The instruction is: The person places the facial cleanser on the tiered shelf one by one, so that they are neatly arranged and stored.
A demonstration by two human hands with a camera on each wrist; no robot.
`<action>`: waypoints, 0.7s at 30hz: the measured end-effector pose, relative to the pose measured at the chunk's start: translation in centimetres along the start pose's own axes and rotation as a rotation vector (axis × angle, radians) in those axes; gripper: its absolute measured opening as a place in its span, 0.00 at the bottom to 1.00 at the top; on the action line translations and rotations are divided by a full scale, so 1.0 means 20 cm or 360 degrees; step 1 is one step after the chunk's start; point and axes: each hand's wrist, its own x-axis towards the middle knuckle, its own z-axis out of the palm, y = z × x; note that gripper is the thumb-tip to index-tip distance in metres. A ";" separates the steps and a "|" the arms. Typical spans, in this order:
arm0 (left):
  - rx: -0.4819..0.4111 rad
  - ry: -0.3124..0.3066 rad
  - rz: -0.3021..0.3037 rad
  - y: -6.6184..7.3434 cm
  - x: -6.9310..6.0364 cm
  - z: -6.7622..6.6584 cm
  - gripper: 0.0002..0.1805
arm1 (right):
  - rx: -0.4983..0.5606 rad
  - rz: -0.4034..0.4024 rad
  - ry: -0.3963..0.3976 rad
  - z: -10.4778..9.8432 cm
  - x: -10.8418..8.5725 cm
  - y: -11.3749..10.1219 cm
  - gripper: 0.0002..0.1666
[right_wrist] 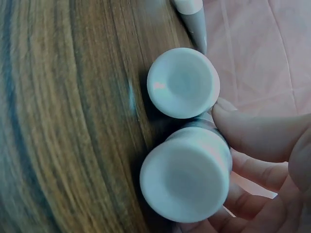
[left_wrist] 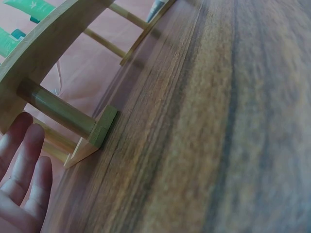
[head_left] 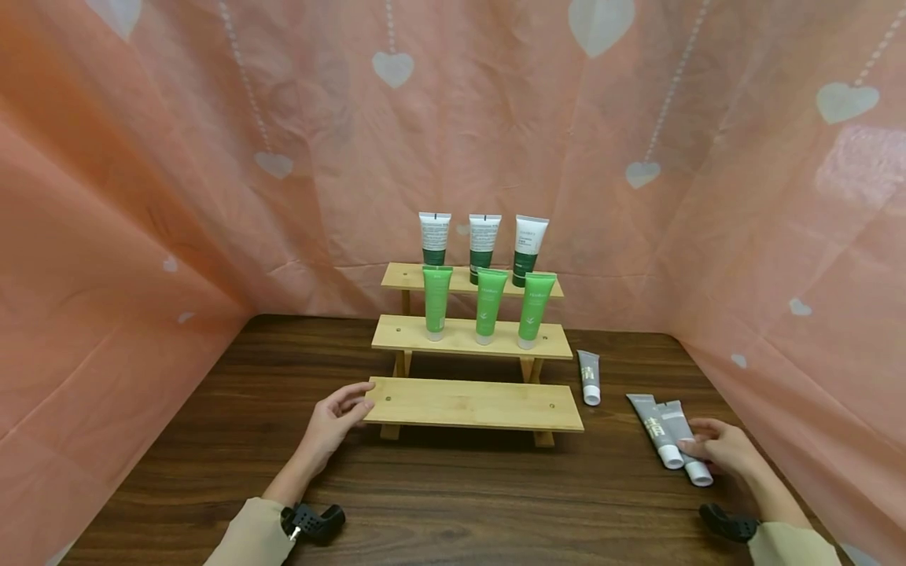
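My left hand (head_left: 333,420) rests at the left end of the lowest shelf on a three-step wooden stand (head_left: 467,402), its fingertips at the shelf's edge. In the left wrist view, the loosely extended fingers (left_wrist: 36,179) are beside the stand's underside. At the right, my right hand (head_left: 725,452) pinches a grey tube (head_left: 677,422) with a white cap (right_wrist: 184,179), thumb on top and fingers around its far side. Another grey tube (head_left: 650,424) lies against it on its left. A third grey tube (head_left: 589,376) lies apart, beside the stand.
Several green tubes (head_left: 436,303) stand on caps along the middle shelf (head_left: 385,332). White-and-dark-green tubes (head_left: 484,244) stand on the top shelf (head_left: 396,273). A pink curtain (head_left: 318,212) with hearts surrounds the dark wooden table (head_left: 453,495).
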 end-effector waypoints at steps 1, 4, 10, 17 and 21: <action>0.0000 0.0002 -0.0002 0.00 0.00 0.00 0.21 | 0.0007 -0.0004 -0.0003 0.00 0.00 0.00 0.43; 0.0001 0.0005 -0.0001 0.00 0.00 0.00 0.21 | 0.0072 0.0031 0.0002 0.00 0.01 0.00 0.43; -0.0006 -0.0008 0.0009 0.00 0.00 0.00 0.21 | 0.0186 0.0132 -0.0001 0.00 0.01 0.01 0.45; 0.0001 -0.0001 0.0004 0.00 0.00 0.00 0.22 | 0.0201 0.0148 -0.0047 -0.02 -0.01 0.00 0.44; 0.0005 0.0000 0.0005 0.00 0.00 0.00 0.21 | 0.0241 0.0112 -0.0038 -0.02 -0.02 0.01 0.42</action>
